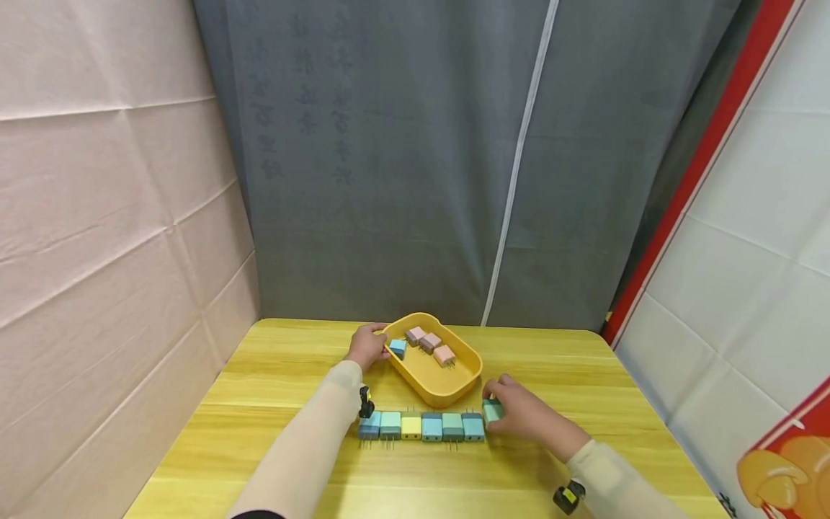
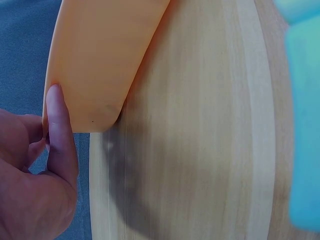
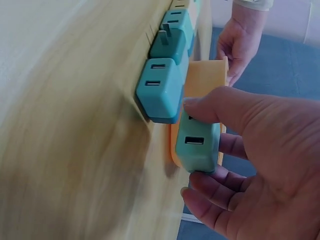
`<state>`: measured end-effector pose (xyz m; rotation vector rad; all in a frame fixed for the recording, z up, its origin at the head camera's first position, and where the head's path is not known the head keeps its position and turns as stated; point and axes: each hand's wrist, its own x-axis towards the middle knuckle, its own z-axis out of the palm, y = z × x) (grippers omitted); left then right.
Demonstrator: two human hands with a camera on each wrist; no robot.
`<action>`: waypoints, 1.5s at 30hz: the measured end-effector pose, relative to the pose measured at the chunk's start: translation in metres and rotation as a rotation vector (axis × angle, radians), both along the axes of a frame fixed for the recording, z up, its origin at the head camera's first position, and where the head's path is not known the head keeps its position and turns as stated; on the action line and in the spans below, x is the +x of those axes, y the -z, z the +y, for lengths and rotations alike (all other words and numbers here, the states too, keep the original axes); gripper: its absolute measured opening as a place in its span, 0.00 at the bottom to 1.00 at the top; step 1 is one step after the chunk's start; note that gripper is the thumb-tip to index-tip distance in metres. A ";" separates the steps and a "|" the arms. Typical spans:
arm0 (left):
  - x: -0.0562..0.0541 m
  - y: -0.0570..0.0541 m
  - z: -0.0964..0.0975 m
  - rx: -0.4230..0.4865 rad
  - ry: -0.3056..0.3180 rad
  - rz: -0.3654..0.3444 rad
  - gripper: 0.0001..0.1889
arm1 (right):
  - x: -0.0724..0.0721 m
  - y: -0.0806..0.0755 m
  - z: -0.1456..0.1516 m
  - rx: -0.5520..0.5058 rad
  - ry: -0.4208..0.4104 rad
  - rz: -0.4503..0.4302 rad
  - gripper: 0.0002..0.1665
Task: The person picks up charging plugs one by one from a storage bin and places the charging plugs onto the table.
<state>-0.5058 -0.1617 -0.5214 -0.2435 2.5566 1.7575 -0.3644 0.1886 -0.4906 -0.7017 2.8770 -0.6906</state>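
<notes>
My left hand (image 1: 367, 346) grips the rim of a yellow plastic tub (image 1: 439, 395) at its back left corner, thumb on the outer wall in the left wrist view. Inside the tub lie a blue USB charger (image 1: 398, 348) and three pink ones, one of them a pink charger (image 1: 444, 355) nearest the front. Between thumb and fingertips, my right hand (image 1: 524, 412) pinches a green USB charger (image 3: 199, 142), its USB slot showing in the right wrist view. That charger is right beside the blue charger (image 1: 473, 427) ending a row of several chargers.
The row runs left to right across the wooden table (image 1: 259, 411) in front of the tub, with a yellow charger (image 1: 411, 427) among blue and green ones. Metal prongs stick out front and back. A grey curtain (image 1: 389, 180) hangs behind the table.
</notes>
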 end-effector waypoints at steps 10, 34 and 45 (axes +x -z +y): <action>-0.001 0.001 0.000 0.004 0.005 0.017 0.22 | 0.001 0.010 -0.003 0.046 0.016 -0.051 0.26; -0.001 0.000 0.002 0.013 0.003 0.013 0.22 | -0.002 0.022 -0.002 0.076 0.016 -0.047 0.27; 0.003 -0.002 0.002 0.021 0.002 0.033 0.21 | -0.004 0.030 -0.003 0.070 0.029 -0.054 0.28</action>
